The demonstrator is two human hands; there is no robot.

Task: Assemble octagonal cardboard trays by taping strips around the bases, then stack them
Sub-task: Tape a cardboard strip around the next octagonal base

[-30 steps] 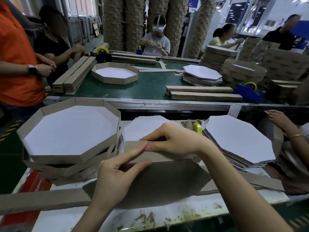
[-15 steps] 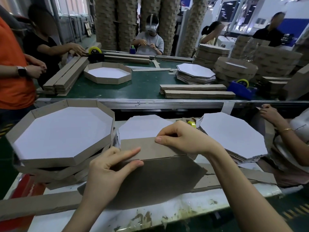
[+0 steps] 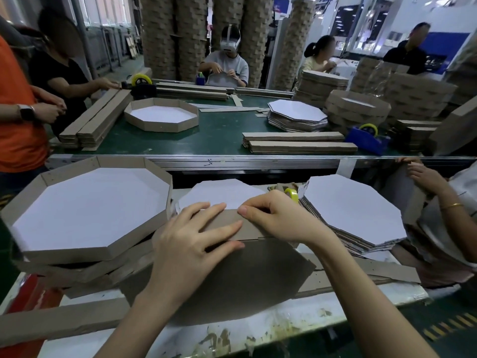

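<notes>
A brown octagonal base [image 3: 240, 277] lies underside up on the white bench in front of me. A cardboard strip [image 3: 247, 227] stands folded against its far edge. My left hand [image 3: 188, 244] lies flat with spread fingers on the strip and base. My right hand [image 3: 273, 218] pinches the strip's top edge with curled fingers. A stack of finished trays [image 3: 90, 210] sits to the left, white inside up. Behind my hands lies a white octagon [image 3: 219, 192]. A pile of flat white octagonal bases [image 3: 351, 213] is at the right, and a yellow tape roll [image 3: 291, 193] peeks out beside it.
A loose cardboard strip [image 3: 59, 324] lies along the bench's near left. Another person's hand [image 3: 426, 174] works at the right edge. Beyond a metal rail, the green table [image 3: 219, 135] holds a finished tray [image 3: 162, 117], strip bundles [image 3: 299, 143], a blue tape dispenser [image 3: 366, 138] and more workers.
My left hand slid up and right onto the strip, its fingers now spread flat. My right hand stayed pinched on the strip's top edge.
</notes>
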